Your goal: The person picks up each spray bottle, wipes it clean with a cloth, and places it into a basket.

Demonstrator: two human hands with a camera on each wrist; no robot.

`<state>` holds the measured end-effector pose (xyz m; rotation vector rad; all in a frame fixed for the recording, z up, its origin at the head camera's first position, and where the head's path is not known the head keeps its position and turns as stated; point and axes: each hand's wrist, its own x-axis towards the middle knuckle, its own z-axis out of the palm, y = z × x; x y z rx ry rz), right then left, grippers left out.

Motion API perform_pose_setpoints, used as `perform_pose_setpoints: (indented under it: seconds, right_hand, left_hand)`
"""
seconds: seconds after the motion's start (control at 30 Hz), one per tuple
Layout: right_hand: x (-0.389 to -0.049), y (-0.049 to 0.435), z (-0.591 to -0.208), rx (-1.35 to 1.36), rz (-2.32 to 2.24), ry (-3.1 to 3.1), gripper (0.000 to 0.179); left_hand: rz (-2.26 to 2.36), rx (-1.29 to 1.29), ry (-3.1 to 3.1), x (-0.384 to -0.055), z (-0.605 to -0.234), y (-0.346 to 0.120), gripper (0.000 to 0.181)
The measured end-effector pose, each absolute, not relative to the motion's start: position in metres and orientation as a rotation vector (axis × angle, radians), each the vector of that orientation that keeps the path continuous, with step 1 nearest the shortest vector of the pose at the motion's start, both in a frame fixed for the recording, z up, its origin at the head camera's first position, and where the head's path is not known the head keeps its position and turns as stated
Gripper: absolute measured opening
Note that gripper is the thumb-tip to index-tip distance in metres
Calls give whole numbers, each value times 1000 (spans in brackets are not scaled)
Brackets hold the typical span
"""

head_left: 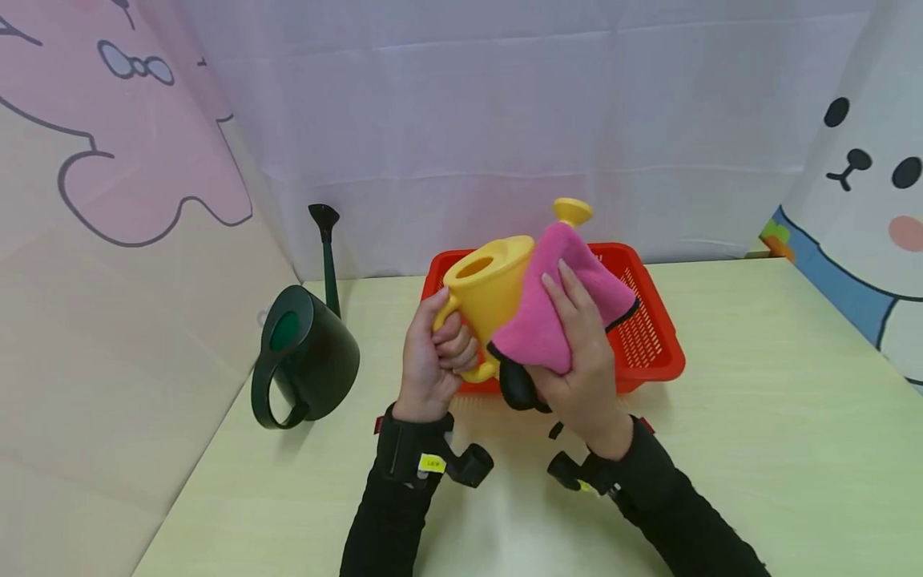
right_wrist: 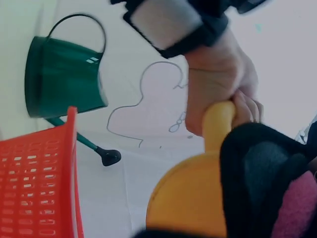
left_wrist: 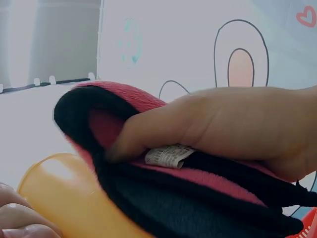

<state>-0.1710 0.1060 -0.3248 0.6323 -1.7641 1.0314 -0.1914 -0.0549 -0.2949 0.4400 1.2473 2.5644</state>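
Observation:
A yellow watering can (head_left: 490, 296) is held up over the red basket, tilted, its round sprinkler head (head_left: 573, 211) pointing to the back right. My left hand (head_left: 440, 353) grips the can's handle with curled fingers. With my right hand (head_left: 577, 353) I hold a pink cloth (head_left: 548, 312) with black edging against the spout side of the can. In the left wrist view the thumb presses into a fold of the cloth (left_wrist: 188, 198), beside a white label (left_wrist: 169, 155). The cloth hides much of the spout.
Behind the hands a red plastic basket (head_left: 659, 370) with slotted walls stands on the pale table (head_left: 757, 417). At the left is a dark green watering can (head_left: 324, 361), its spout pointing to the back wall. White curtain (head_left: 433, 120) and cartoon-printed panels surround the table.

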Motion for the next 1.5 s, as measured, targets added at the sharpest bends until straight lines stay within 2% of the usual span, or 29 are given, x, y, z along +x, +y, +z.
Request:
perform_pose_setpoints:
  seconds: [0.13,0.23,0.53,0.77,0.93,1.27,1.5]
  right_hand:
    - [-175,113,-325,645,1238,-1752,64]
    - [-175,110,-327,629,1229,-1750,64]
    - [-166,88,-333,590,718,-1711,50]
    - [-161,77,-341,593,432,-1713,46]
    - [-166,81,-339,603,558,-1696,47]
    - [-178,102,-333,654,1177,-1622,58]
    - [-174,92,-335,607,961,-1642,54]
  left_hand:
    - [2558,414,1269,-190,-294,-55,51]
    - [2557,406,1275,-190,-294,-55,51]
    - [2615,515,1217,-190,-293,-58,50]
    - [2657,513,1161,-189,-290,-59,50]
    - [2656,532,1179,-189,-290,-59,50]
    - [2592,529,1229,-188,-291,-62,52]
    - [2600,528,1230,-188,-290,-61,51]
